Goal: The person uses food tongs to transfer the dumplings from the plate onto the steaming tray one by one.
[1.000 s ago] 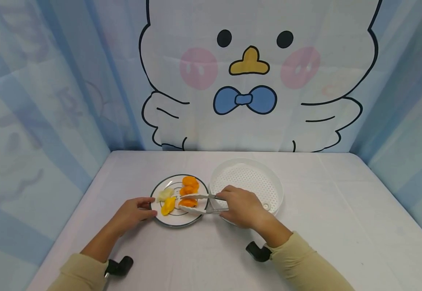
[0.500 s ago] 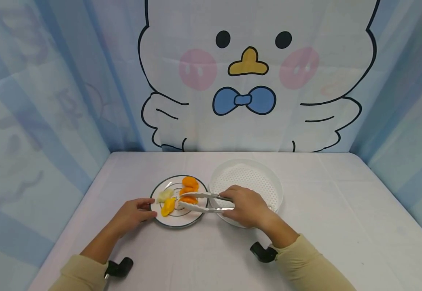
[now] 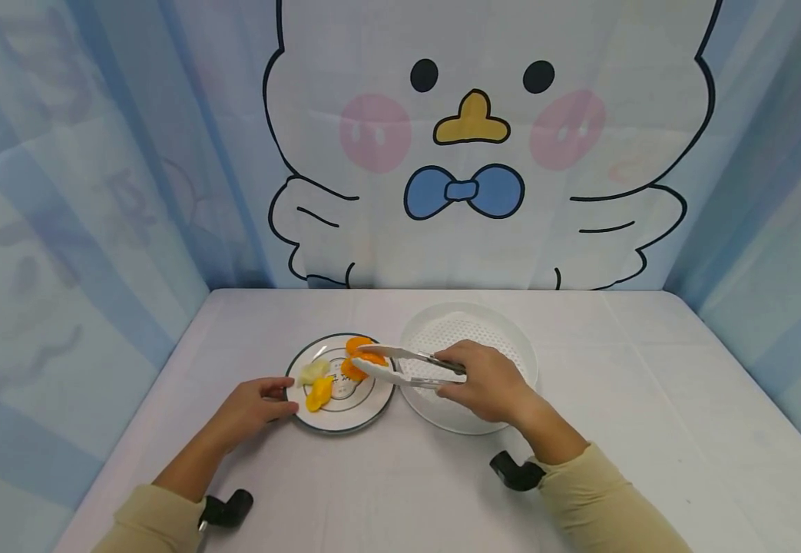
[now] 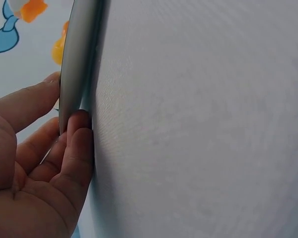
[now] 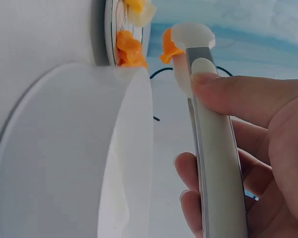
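Observation:
My left hand holds the left rim of a white plate with a dark edge, thumb above and fingertips beneath it. My right hand grips a pair of tongs with white tips. Pinched between those tips is an orange, soft-looking piece, raised above the plate in the right wrist view. More orange pieces lie on the plate's right side, partly hidden by the tongs. A yellow piece and a pale yellow-green piece are on its left side.
A round white basket with a perforated bottom stands just right of the plate, under my right hand. White cloth covers the table. Behind it hangs a printed curtain.
My right hand and the tongs have moved up and to the right. The front orange piece has come off the plate between the tips. My left hand has stayed at the rim.

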A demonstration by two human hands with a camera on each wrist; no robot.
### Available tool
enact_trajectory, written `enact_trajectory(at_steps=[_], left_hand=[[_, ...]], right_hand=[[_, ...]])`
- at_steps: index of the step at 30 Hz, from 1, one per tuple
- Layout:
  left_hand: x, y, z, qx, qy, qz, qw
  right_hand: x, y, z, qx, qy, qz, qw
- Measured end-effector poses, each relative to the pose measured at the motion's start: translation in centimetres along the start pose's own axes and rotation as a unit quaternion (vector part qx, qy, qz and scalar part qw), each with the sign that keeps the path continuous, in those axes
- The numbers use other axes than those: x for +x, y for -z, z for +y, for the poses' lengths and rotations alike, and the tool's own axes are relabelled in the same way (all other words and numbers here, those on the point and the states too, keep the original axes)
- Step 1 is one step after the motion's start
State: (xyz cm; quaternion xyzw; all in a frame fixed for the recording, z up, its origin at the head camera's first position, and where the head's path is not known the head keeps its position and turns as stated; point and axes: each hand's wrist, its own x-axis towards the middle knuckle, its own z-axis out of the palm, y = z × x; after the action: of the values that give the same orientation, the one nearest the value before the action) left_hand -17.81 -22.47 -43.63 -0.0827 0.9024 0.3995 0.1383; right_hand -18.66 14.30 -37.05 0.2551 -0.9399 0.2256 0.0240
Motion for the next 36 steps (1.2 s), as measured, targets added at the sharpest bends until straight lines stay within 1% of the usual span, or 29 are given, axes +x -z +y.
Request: enact_trajectory(at_steps=[3, 10, 16, 19, 25, 33, 36], left_hand=[[0.0, 0.0, 0.0, 0.0, -0.003, 0.002, 1.0], [-0.1, -0.1, 0.0, 0.001, 0.001, 0.004, 1.0], [-0.2, 0.1, 0.0, -0.001, -0.021, 0.003, 0.9998], [-0.2, 0.1, 0.0, -0.002, -0.025, 0.002, 0.9997], [-0.2, 0.1, 0.0, -0.004, -0.017, -0.001, 0.9998], [-0.3, 0.1, 0.2, -0.011, -0.001, 0.001, 0.9999], [-0.4, 0.0, 0.3, -0.014, 0.0, 0.002, 0.9999]], right_hand=[[-0.1, 0.5, 0.7, 0.004, -0.011, 0.012, 0.9999], [-0.4, 1.8, 2.7, 0.0, -0.054, 0.043, 0.9976], [-0.7, 2.8, 4.4, -0.004, -0.1, 0.058, 0.9932], [-0.8, 3.0, 5.2, -0.007, -0.124, 0.058, 0.9906], [-0.7, 2.8, 6.4, -0.015, -0.162, 0.046, 0.9857], [0.0, 1.9, 7.0, -0.025, -0.193, 0.019, 0.9807], [0.3, 1.5, 7.2, -0.036, -0.196, 0.012, 0.9798]])
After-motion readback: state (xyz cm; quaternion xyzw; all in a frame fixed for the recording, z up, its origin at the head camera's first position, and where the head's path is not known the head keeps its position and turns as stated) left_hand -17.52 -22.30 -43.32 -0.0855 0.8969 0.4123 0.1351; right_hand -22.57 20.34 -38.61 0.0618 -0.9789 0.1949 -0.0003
